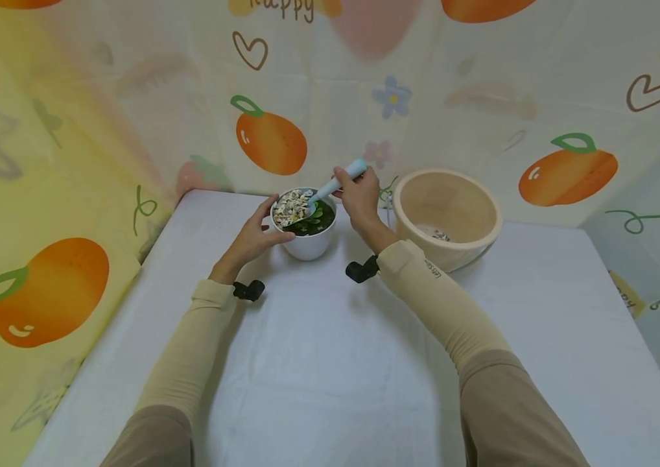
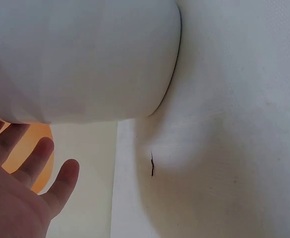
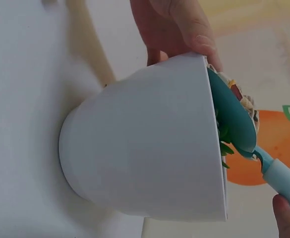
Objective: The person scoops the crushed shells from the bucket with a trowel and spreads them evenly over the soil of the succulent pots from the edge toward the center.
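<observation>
Pinching the blue trowel (image 1: 334, 186) in your right grip (image 1: 360, 196), you've pale chips (image 1: 293, 203) heaped at the white pot (image 1: 306, 248)'s mouth; best ease slowly, sparing the leaves (image 1: 319, 210), left grip (image 1: 252, 235) spread against the pot's left side.

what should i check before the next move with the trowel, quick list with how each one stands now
1. Trowel held: ok, the right hand grips its handle.
2. White pot standing upright: ok, its base is on the table.
3. White pot steadied: ok, the left hand holds its side near the rim.
4. Trowel blade emptied: not ok, pale gravel is heaped on it.
5. Green leaves free of the blade: cannot tell, they show right beside it, but contact is unclear.
6. Tan pot within reach: looks ok, just right of the right hand.
</observation>
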`<state>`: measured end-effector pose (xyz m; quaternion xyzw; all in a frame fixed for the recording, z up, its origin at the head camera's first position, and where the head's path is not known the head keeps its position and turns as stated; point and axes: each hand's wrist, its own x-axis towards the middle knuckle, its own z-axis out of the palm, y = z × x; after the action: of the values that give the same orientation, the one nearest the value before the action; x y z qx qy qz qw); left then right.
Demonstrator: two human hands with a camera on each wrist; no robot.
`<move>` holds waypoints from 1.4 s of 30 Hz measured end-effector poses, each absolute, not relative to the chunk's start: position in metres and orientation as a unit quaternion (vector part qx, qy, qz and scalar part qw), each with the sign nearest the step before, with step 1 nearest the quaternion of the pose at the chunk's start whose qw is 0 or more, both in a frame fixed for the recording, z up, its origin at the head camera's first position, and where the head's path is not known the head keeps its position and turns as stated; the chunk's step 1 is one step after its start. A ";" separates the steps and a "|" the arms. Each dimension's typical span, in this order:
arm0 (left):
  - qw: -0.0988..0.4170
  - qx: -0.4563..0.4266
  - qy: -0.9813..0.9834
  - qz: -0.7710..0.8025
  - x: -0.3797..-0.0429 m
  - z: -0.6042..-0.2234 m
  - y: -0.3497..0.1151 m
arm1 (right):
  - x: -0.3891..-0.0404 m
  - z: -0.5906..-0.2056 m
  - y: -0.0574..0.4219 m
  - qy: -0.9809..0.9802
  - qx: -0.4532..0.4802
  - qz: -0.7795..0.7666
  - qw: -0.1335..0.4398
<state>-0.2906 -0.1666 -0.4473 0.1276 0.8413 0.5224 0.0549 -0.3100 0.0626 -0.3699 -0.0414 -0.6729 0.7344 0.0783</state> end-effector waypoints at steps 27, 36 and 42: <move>0.097 0.143 0.827 0.535 -0.301 -0.441 -0.174 | -0.308 -0.367 0.058 -0.690 0.011 0.718 0.091; 0.107 0.149 0.819 0.544 -0.283 -0.417 -0.165 | -0.308 -0.367 0.063 -0.707 0.037 0.704 0.055; 0.088 0.145 0.813 0.556 -0.297 -0.445 -0.165 | -0.303 -0.366 0.063 -0.713 0.043 0.696 0.076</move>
<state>-0.2970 -0.1652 -0.4450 0.1454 0.8133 0.5565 0.0877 -0.3033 0.0629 -0.3663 0.0428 -0.7126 0.6961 0.0761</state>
